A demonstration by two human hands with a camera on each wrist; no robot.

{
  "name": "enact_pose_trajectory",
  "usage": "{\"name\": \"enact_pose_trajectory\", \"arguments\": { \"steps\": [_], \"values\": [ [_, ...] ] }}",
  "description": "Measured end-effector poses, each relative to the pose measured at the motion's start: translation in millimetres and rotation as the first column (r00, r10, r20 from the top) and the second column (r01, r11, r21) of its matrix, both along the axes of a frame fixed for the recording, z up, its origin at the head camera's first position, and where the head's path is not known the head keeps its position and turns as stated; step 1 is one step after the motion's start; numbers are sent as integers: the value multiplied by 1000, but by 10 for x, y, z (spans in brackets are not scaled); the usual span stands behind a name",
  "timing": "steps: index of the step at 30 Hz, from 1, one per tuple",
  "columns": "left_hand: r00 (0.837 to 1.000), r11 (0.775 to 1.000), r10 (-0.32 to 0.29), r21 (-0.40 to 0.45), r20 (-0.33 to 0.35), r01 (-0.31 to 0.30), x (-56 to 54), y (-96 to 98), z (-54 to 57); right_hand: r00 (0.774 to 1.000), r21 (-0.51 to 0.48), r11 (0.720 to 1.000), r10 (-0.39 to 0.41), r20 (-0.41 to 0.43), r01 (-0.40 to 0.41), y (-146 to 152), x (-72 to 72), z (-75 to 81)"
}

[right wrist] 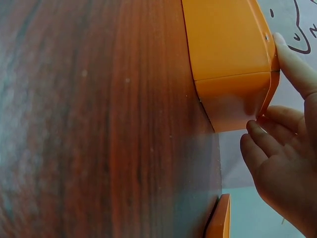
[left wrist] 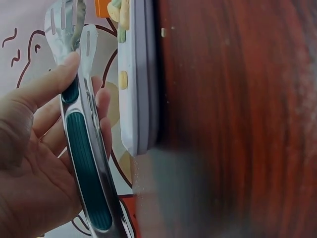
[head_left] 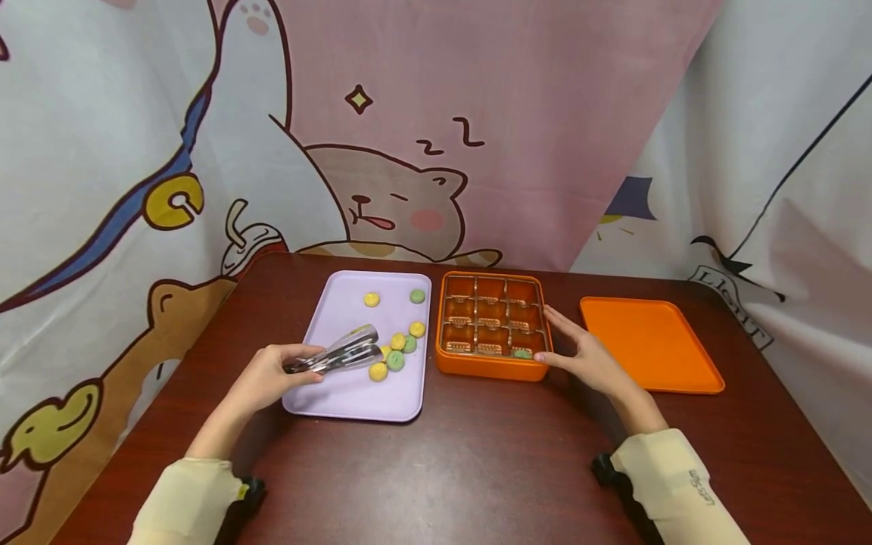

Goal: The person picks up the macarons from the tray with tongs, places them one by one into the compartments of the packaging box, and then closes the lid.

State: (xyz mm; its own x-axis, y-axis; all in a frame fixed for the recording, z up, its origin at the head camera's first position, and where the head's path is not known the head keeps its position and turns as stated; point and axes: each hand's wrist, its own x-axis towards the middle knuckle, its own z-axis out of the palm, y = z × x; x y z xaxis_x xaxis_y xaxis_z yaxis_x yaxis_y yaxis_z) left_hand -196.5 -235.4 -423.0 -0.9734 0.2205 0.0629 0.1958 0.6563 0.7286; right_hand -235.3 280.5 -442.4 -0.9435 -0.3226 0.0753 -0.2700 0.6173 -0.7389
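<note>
My left hand (head_left: 289, 365) grips metal serving tongs (left wrist: 81, 124) with teal handle inserts, thumb on one arm and fingers behind. Their slotted ends stand slightly apart over a lilac tray (head_left: 354, 401); no cookie shows clearly between them. Small round yellow cookies (head_left: 378, 372) and green cookies (head_left: 395, 361) lie on that tray, some partly hidden by the tongs. My right hand (head_left: 586, 359) rests against the right side of an orange box (head_left: 490, 367), thumb at its front corner, fingers extended along the wall. A green cookie (head_left: 522, 353) sits in the box's front right compartment.
An orange lid-like tray (head_left: 647, 341) lies right of the box, beyond my right hand. The dark wooden table (head_left: 450, 469) carries everything. Printed curtains (head_left: 518, 136) hang behind the table's far edge.
</note>
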Motion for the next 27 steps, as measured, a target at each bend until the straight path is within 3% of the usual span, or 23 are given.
{"name": "enact_pose_trajectory", "arguments": {
  "steps": [14, 20, 27],
  "values": [
    [997, 993, -58, -97, 43, 62, -20, -6, -90, 1000, 11, 1000, -2, -2, 2, 8, -19, -22],
    [996, 979, -91, -184, 3, 90, -33, -1, -135, 1000, 10, 1000, -4, -8, 4, 2, 2, -5],
    [994, 976, -106, -194, -11, 102, -78, 22, -152, 1000, 10, 1000, -7, 1, 7, -2, 0, 4]
  ]
}}
